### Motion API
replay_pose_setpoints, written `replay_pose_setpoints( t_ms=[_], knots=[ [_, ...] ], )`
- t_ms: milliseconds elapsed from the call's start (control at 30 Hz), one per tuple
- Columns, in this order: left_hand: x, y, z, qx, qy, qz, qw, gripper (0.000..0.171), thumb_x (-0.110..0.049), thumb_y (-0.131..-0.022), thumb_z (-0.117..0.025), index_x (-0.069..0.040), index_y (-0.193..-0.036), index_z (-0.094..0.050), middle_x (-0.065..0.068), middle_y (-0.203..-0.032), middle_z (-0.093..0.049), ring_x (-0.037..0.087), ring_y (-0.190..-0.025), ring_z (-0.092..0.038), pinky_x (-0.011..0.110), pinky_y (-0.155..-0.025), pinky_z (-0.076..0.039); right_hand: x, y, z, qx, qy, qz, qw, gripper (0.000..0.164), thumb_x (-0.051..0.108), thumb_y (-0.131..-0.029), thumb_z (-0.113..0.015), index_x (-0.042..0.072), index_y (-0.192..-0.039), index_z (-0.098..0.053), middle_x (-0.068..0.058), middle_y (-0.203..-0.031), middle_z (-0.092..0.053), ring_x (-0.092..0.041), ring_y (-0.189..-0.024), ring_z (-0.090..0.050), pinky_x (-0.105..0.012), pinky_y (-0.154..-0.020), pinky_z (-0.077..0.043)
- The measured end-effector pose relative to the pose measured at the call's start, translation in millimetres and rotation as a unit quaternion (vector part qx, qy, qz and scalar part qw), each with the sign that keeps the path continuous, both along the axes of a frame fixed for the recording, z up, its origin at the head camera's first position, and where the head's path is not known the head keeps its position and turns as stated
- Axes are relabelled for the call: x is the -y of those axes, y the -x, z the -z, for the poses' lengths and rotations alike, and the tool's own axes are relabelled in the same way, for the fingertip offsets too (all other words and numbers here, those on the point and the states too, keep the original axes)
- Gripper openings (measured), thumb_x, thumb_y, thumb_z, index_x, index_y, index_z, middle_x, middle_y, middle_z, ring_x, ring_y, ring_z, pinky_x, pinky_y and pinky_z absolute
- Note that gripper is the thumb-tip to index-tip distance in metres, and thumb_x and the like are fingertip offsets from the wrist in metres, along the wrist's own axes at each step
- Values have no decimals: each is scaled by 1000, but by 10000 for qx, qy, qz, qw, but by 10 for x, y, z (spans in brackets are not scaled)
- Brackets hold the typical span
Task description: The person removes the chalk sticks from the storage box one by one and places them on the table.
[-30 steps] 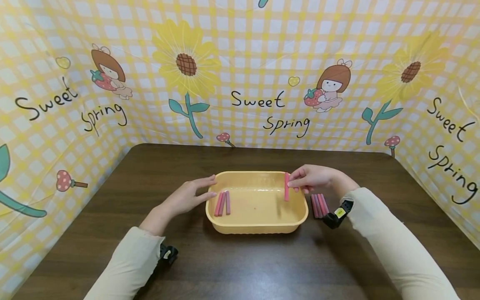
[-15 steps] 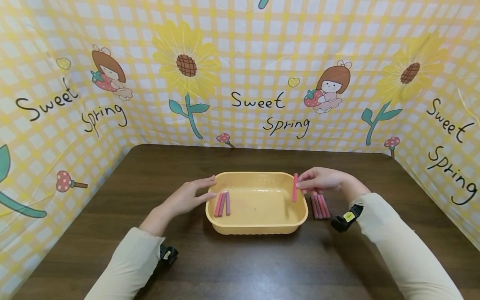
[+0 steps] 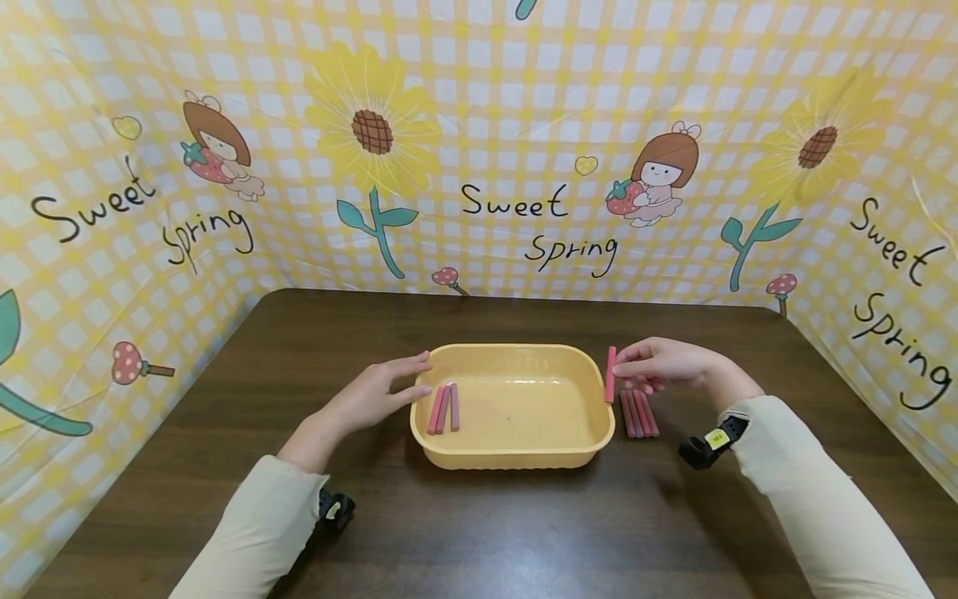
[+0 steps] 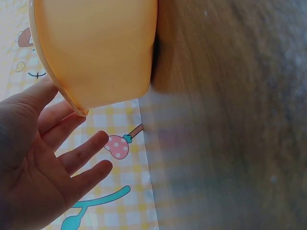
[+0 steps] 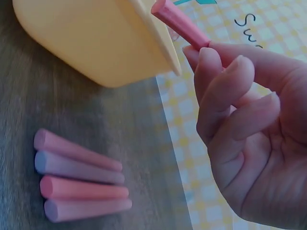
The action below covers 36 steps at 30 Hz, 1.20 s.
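Note:
A yellow plastic basin [image 3: 512,457] stands on the table, with three pink and purple chalk sticks [image 3: 443,408] lying inside at its left end. My left hand [image 3: 367,398] touches the basin's left rim with thumb and fingertips, its fingers fairly straight; the left wrist view shows the hand [image 4: 53,158] beside the rim. Between thumb and fingertips, my right hand [image 3: 662,364] pinches a bright pink chalk stick [image 3: 610,374] at the basin's right rim. In the right wrist view, this chalk [image 5: 180,21] is raised beside the basin wall, and the hand's other fingers are curled.
On the table right of the basin, several pink and purple chalk sticks [image 3: 639,414] lie side by side, below the right hand. A yellow checked cloth [image 3: 509,150] with printed flowers encloses the back and sides of the dark wooden table [image 3: 479,532].
My right hand has moved right with the pink chalk, from over the basin's inside to its right rim. The left hand and the basin have stayed in place.

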<state>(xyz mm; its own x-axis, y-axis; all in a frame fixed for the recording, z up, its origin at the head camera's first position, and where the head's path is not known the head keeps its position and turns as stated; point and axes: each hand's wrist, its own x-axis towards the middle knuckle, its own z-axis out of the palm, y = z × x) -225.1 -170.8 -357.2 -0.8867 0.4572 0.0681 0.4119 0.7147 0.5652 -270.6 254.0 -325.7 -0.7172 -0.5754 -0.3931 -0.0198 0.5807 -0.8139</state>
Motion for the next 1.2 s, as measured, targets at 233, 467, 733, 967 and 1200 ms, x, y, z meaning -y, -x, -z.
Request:
replay_pose_setpoints(
  t_ms=[233, 467, 733, 967, 1200],
  knots=[
    [4, 4, 10, 0, 5, 0, 10000, 52, -32, -93, -56, -5, -137, -47, 12, -148, -38, 33, -137, -34, 52, -112, -30, -153, -18, 52, 25, 134, 67, 9999, 24, 24, -96, -52, 1, -93, -57, 7, -67, -58, -3, -52, -47, -16, -47, -36],
    [5, 3, 14, -34, -12, 14, 10000, 51, -32, -93, -56, -4, -136, -48, 12, -148, -38, 34, -137, -34, 52, -112, -30, -312, -37, 120, 46, 218, 212, 9995, 20, 23, -97, -51, 5, -90, -56, 8, -70, -59, -3, -54, -49, -17, -48, -37],
    [7, -7, -4, -13, 1, 20, 10000, 53, -33, -93, -56, -5, -136, -48, 12, -148, -38, 33, -137, -34, 52, -112, -30, -499, -45, 215, 3, 173, 297, 9994, 25, 23, -97, -51, 0, -91, -55, 5, -71, -58, -4, -55, -49, -18, -48, -38],
    [9, -1, 4, -34, 21, 23, 10000, 52, -33, -93, -56, -5, -136, -48, 12, -148, -38, 33, -137, -35, 52, -111, -30, -635, -47, 281, 50, 24, 268, 9996, 27, 23, -98, -49, -3, -94, -55, 5, -70, -56, -4, -55, -50, -17, -49, -40],
    [11, -3, 10, 13, -39, 37, 10000, 51, -30, -94, -56, -4, -136, -47, 12, -149, -37, 33, -137, -34, 53, -111, -31, -722, -33, 347, 244, -235, 307, 9990, 27, 24, -97, -50, -2, -95, -56, 4, -74, -58, -4, -56, -50, -17, -50, -40]
  ],
)
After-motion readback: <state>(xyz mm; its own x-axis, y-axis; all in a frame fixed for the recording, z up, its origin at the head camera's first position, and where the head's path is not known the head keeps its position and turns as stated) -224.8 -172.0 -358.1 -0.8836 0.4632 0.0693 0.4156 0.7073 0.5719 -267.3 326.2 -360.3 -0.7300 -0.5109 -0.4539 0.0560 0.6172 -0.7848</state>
